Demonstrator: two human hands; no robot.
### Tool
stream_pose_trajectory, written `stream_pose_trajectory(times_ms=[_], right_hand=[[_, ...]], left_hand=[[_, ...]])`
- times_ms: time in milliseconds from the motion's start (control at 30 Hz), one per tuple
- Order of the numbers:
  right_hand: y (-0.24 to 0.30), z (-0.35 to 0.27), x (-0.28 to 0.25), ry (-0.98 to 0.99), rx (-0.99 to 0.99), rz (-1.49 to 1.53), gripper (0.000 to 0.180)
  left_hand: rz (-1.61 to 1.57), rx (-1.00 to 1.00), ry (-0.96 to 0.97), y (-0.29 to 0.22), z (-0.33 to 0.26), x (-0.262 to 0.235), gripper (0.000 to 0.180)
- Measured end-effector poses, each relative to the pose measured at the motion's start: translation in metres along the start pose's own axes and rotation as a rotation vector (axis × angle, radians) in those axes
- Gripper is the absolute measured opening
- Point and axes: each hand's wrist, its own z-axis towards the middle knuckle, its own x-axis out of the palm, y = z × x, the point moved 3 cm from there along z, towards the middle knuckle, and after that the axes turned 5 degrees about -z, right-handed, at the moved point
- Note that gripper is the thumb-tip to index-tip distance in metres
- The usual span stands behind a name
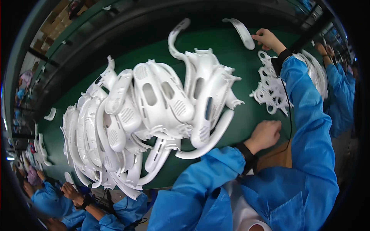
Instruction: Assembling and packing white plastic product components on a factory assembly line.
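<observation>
My right hand (pixel 268 39) reaches to the far side of the green table. Its fingers are bent but apart, and a fingertip is at the edge of a curved white plastic shell (pixel 243 34); I see no grip around it. Close to the table's near edge, my left hand (pixel 265 135) is curled into a fist, with nothing showing from it. Left of it lies a large heap of white plastic shells (pixel 163 98) with oval openings and slotted grilles. A curved white strip (pixel 212 144) at the heap's edge is nearest to my left forearm.
Flat white ring-shaped parts (pixel 271 84) lie on the green table (pixel 246 104) at the right, beside more white pieces (pixel 314 73). A cable (pixel 288 111) runs down near my right arm. Co-workers in blue sleeves (pixel 341 90) are at both sides. A cardboard box (pixel 276 157) is below me.
</observation>
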Motion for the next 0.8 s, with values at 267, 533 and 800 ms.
stream_pose_trajectory(times_ms=[267,533,800], right_hand=[[0.188,0.028,0.075,-0.245,-1.170,-0.205,0.052],[0.193,0.063,0.061,0.082,-0.999,-0.616,0.043],[0.064,-0.056,-0.052,-0.342,-1.049,-0.492,0.011]], left_hand=[[0.095,-0.044,0.101,0.004,-0.006,0.007,0.011],[-0.107,-0.019,0.005,0.001,-0.009,0.001,0.009],[-0.082,-0.104,0.023,0.006,0.004,-0.010,0.008]])
